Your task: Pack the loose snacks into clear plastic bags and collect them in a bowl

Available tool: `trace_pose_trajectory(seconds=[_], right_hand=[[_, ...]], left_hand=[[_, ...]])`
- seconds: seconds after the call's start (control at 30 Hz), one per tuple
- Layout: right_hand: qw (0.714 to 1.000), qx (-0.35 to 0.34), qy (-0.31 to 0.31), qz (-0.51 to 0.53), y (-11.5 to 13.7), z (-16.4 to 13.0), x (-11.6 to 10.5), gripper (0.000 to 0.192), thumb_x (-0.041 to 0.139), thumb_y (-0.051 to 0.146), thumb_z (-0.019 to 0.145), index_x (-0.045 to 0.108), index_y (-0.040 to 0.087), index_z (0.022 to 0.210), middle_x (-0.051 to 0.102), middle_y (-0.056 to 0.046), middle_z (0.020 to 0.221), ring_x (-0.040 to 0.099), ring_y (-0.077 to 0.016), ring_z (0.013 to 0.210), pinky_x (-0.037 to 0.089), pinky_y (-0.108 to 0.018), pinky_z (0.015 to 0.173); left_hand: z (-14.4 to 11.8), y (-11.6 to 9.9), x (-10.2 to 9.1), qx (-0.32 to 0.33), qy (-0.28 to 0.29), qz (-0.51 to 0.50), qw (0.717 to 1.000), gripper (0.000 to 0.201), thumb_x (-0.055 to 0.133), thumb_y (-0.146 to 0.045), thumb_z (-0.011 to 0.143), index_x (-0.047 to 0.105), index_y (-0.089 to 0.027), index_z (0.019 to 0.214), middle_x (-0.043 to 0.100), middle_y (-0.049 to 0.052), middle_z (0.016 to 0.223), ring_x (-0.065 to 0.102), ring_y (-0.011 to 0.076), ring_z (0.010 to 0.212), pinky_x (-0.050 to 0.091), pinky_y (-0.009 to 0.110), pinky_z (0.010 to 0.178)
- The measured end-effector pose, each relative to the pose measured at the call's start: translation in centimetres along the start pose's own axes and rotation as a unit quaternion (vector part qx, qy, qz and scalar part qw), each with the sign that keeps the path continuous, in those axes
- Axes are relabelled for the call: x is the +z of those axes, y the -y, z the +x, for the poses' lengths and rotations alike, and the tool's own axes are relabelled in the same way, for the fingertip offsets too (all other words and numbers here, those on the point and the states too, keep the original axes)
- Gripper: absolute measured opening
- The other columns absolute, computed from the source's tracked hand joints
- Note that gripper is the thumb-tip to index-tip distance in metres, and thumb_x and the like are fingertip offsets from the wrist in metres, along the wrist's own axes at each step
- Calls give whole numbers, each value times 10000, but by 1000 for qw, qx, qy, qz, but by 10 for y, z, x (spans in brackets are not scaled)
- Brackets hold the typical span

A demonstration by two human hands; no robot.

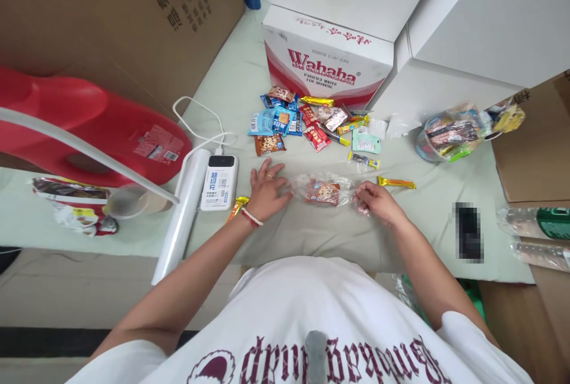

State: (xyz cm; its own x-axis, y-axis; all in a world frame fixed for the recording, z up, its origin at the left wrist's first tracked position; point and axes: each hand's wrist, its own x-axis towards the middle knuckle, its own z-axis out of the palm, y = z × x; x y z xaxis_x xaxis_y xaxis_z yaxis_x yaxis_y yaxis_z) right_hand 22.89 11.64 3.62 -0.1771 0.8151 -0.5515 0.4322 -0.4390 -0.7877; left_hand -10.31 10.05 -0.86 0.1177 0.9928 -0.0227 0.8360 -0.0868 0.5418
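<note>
A clear plastic bag [345, 185] lies flat on the table before me, with a brown cookie packet [322, 192] inside or under it; I cannot tell which. My right hand [374, 201] pinches the bag's right end between thumb and fingers. At the bag's left end my left hand [267, 191] rests with fingers spread, its fingertips close to the plastic. Beside my left wrist lies a yellow-orange wrapped snack [238, 209]. Beyond the bag is a pile of wrapped snacks [317, 126] in blue, red, brown and yellow. A yellow snack stick [396, 183] lies past my right hand.
A white power bank [219, 183] with a cable and a roll of clear film [180, 224] are at left, near a red jug [98, 129]. Behind the snacks stands a Wahaha carton [325, 57]. A snack-filled tub [427, 145], a blurred dark object [468, 232] and plastic bottles [534, 222] are at right.
</note>
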Motion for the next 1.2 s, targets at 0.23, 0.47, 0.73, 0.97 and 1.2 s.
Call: trace_pose_trajectory(seconds=[0.23, 0.47, 0.73, 0.97, 1.2], right_hand=[[826, -223, -162, -491, 57, 14, -19, 290, 603, 328, 952, 704, 213, 1198, 666, -176, 1287, 578, -364, 1209, 517, -520, 968], [758, -412, 60, -503, 90, 81, 14, 334, 706, 182, 875, 766, 268, 1192, 526, -72, 1536, 286, -346, 1513, 272, -585, 1231], [805, -347, 107, -469, 97, 127, 27, 243, 582, 279, 967, 791, 158, 997, 742, -118, 1092, 636, -230, 1085, 437, -351, 1028], [825, -273, 80, -489, 107, 120, 26, 345, 470, 313, 1034, 765, 158, 946, 747, -79, 961, 652, -197, 928, 434, -264, 837], [784, -251, 27, -567, 105, 37, 59, 365, 395, 339, 1090, 724, 206, 1178, 689, -97, 1007, 638, -195, 829, 382, -272, 706]], left_hand=[[15, -6, 12, -87, -81, -7, 993, 284, 583, -398, 924, 721, -230, 742, 673, 90, 1387, 349, 359, 1525, 225, 678, 1231], [14, -6, 15, -99, -146, -1, 984, 181, 579, -329, 865, 719, -237, 932, 629, 111, 1382, 399, 344, 1493, 323, 607, 1221], [-18, -31, -4, 92, -92, 59, 990, 383, 580, -375, 875, 724, -358, 1229, 651, 69, 1385, 437, 370, 1423, 224, 629, 1194], [15, -62, 13, 129, 26, 63, 989, 415, 401, -288, 1025, 727, -315, 1280, 749, 100, 1180, 548, 312, 1180, 377, 539, 960], [28, -57, 32, -82, -99, 18, 992, 499, 682, -359, 876, 623, -179, 1338, 604, 181, 1359, 496, 371, 1269, 407, 516, 1018]])
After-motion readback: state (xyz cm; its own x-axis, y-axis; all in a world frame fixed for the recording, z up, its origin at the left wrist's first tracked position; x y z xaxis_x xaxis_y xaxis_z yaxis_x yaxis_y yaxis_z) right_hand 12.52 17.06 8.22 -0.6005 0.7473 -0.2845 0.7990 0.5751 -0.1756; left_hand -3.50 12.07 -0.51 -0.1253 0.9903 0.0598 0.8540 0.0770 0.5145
